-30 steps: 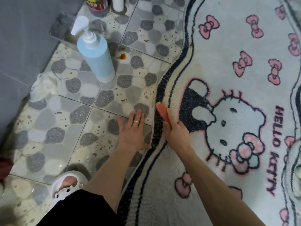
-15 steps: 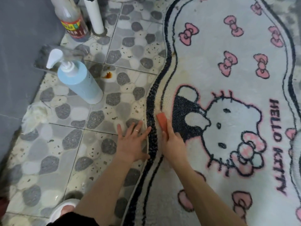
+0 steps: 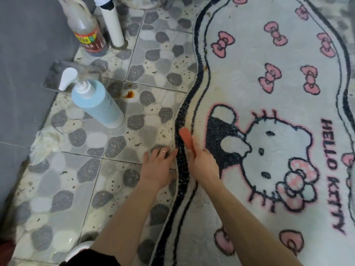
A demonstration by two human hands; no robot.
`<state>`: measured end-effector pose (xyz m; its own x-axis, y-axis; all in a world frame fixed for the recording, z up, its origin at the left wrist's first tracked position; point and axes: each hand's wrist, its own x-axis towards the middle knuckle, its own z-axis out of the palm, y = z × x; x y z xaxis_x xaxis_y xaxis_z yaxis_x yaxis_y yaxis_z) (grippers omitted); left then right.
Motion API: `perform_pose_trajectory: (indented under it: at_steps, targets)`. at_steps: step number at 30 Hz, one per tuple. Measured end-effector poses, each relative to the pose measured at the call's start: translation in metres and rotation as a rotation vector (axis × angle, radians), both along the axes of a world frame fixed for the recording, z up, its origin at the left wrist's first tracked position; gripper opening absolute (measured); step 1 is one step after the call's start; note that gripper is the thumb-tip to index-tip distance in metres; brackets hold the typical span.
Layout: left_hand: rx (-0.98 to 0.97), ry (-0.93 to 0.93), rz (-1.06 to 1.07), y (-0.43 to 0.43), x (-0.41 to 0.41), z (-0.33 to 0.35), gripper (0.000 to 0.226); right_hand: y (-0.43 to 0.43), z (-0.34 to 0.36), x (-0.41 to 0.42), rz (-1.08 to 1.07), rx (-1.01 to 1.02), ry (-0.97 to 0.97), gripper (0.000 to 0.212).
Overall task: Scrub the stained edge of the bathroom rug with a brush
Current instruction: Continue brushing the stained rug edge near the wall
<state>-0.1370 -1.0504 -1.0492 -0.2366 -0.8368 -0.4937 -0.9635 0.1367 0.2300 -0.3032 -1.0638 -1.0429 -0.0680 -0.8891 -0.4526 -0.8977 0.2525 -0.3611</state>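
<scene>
Gripping brush [image 3: 186, 138] near blue pump bottle [image 3: 98, 106]: right hand [image 3: 203, 164]

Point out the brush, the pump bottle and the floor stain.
brush [image 3: 186, 138]: head view, orange back.
pump bottle [image 3: 97, 105]: head view, blue body.
floor stain [image 3: 130, 95]: head view, brown middle.

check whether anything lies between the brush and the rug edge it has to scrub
Nothing visible does. The right hand grips the brush, its head down on the dark rug edge. The left hand lies flat on the floor beside that edge, and the pump bottle stands farther off.
</scene>
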Motion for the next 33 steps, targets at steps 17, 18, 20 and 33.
perform_pose_trajectory:
  at_steps: [17, 18, 20, 33]
  targets:
    - [0.014, -0.002, -0.035, 0.012, 0.009, -0.004, 0.083, -0.027, 0.001, -0.012, 0.035, -0.074, -0.016, 0.058]
    - [0.025, -0.011, -0.055, 0.012, 0.011, -0.005, 0.085, -0.047, 0.003, -0.027, -0.065, -0.113, 0.008, 0.058]
    - [0.047, -0.017, -0.055, 0.012, 0.012, -0.006, 0.086, -0.077, 0.006, -0.048, -0.221, -0.103, 0.116, 0.059]
    - [0.081, -0.046, -0.080, 0.010, 0.013, -0.002, 0.086, -0.093, 0.022, -0.074, -0.135, -0.033, 0.238, 0.058]
